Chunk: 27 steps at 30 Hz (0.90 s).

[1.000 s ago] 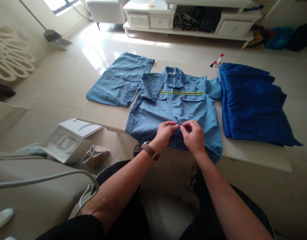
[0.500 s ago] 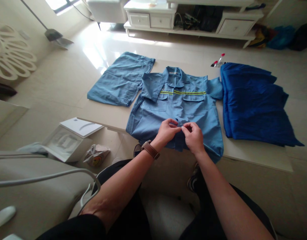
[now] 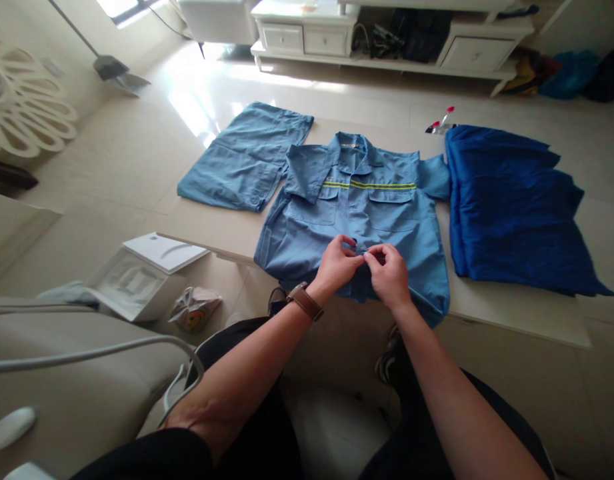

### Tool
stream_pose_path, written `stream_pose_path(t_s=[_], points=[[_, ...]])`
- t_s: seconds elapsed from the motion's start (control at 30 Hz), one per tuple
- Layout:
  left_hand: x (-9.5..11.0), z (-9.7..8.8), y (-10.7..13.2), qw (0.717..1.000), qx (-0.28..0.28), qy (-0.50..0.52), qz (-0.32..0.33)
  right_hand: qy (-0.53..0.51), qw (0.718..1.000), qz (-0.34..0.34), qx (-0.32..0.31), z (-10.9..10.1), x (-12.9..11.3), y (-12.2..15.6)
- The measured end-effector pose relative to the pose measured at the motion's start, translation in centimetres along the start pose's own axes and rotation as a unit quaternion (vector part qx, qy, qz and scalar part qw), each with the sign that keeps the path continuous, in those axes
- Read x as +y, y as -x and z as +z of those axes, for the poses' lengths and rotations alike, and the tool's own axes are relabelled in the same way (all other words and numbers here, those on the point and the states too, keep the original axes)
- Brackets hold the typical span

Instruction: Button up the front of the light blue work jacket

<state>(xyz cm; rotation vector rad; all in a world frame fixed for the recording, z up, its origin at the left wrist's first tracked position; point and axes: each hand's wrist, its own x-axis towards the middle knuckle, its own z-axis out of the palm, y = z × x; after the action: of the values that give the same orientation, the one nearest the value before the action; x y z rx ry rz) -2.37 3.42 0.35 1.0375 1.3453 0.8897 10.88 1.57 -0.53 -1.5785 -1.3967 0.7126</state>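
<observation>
Left hand (image 3: 339, 263) & right hand (image 3: 389, 273) are together, fingertips nearly touching, both pinched on the front placket of the light-blue work shirt (image 3: 331, 223), approx. mid-chest, below the pockets. The shirt lies face-up on the counter (image 3: 217, 230), collar away, hem drooping over the near edge. Prob. thin cotton: soft, light, limp, no slip; best gripped by the doubled placket edge or seams, since single layers will bunch. A brown watch (image 3: 304, 301) is on the left wrist. Folded light-blue trousers (image 3: 247, 160) lie just left of the shirt, a dark-blue garment (image 3: 507, 207) just right. Whatever sits btw. the fingertips is hidden; one sleeve end is tucked out of sight; the red-capped items (image 3: 439, 125) are too small to ID.
</observation>
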Motion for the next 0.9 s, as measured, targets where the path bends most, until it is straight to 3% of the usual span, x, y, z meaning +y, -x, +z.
stream_pose_path(t_s=[0.17,0.6,0.8,0.9], points=[[0.1,-0.1,0.3,0.998,0.011,-0.039,0.048,0.001,1.0,-0.007,-0.003,0.0,-0.1,0.1],[0.1,-0.2,0.2,0.988,-0.023,-0.084,0.13,-0.004,1.0,0.002,0.0,-0.1,0.1,-0.3],[0.9,-1.1,0.4,0.973,-0.041,-0.187,0.125,0.003,0.997,0.066,-0.042,0.0,1.0,-0.7],[1.3,-2.1,-0.1,0.96,-0.086,-0.257,0.068,0.048,0.992,0.059,-0.102,-0.1,1.6,-0.6]])
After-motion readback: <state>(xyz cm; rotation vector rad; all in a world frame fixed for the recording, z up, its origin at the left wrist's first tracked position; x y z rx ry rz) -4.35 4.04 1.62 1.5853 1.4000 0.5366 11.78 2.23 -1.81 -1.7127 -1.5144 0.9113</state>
